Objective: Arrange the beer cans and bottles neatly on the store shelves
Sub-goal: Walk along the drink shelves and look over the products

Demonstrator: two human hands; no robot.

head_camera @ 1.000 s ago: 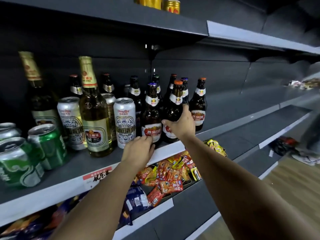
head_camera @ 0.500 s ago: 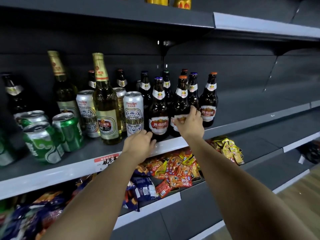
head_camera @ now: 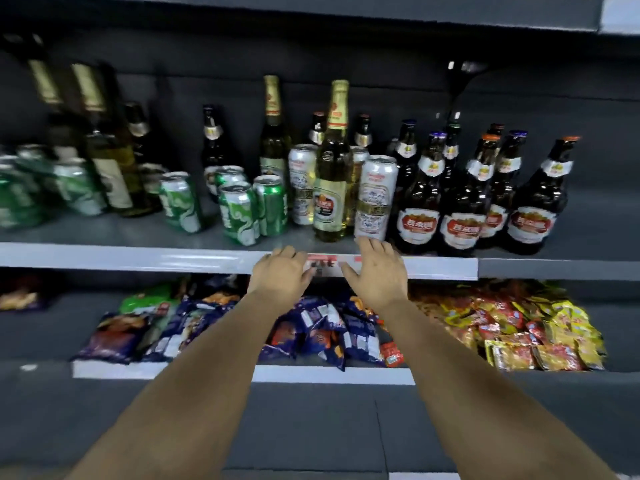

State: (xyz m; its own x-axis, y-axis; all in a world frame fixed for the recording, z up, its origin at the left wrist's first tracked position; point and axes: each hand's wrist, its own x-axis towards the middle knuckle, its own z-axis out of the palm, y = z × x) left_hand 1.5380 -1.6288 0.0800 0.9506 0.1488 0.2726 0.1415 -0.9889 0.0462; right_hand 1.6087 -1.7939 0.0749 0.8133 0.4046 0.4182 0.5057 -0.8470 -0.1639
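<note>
Head view: upright beer bottles (head_camera: 419, 199), long axes vertical, necks up.

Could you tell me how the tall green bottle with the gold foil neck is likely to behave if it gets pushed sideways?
The tall green bottle looks like glass, so probably heavy and breakable. Tall on a narrow base, it may tip rather than slide. A white can stands close beside it, so a push that way would likely knock that too.

One head-worn view looks forward and slightly down, straight at the shelf (head_camera: 138, 254) from close range. Both forearms reach in from the bottom edge, the drinks stand at eye level, and the snacks (head_camera: 311, 334) lie below.
</note>
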